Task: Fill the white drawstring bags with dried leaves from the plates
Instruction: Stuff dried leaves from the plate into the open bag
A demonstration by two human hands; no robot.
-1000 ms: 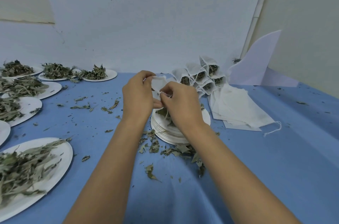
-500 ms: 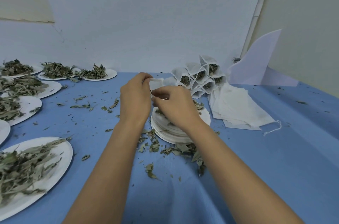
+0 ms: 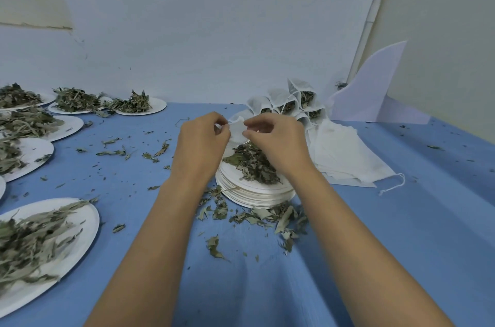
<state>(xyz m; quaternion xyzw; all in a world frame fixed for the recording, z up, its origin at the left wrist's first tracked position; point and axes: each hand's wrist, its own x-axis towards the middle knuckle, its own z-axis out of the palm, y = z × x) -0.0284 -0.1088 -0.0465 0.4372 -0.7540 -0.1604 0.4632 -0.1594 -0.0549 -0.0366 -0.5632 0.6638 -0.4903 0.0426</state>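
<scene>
Head view: you have the white drawstring bag (image 3: 237, 130) up in the middle of the frame, just above the stack of plates (image 3: 254, 194).

— Yes, and both grips are closed on it. Your left hand (image 3: 203, 139) pinches its left edge and your right hand (image 3: 276, 142) its right edge, fingertips curled in. I cannot tell whether you have cloth or cord between them.

— Holding it there makes sense to me. The dried leaves (image 3: 251, 163) lie on the top plate right under the bag, so whatever you drop should land back on the plate.

— Not all of it does. Look at the loose bits (image 3: 267, 215) on the blue table (image 3: 401, 233) in front of the stack.

— The rest is laid out for your reach, I think. The empty bags (image 3: 345, 158) lie flat just right of your right wrist. The filled bags (image 3: 289, 104) are propped in a cluster behind them, mouths toward you, near the wall. More plates (image 3: 91, 219) heaped with leaves run down the left edge of the frame.

— I would say you are working the bag's mouth, but I cannot tell whether you are opening it or drawing it shut. I cannot see whether it holds leaves yet either.

— Any writing?

— None I can read. The bags, the plates and the white card (image 3: 375, 85) at the upper right are all plain, with no brand or label.
</scene>
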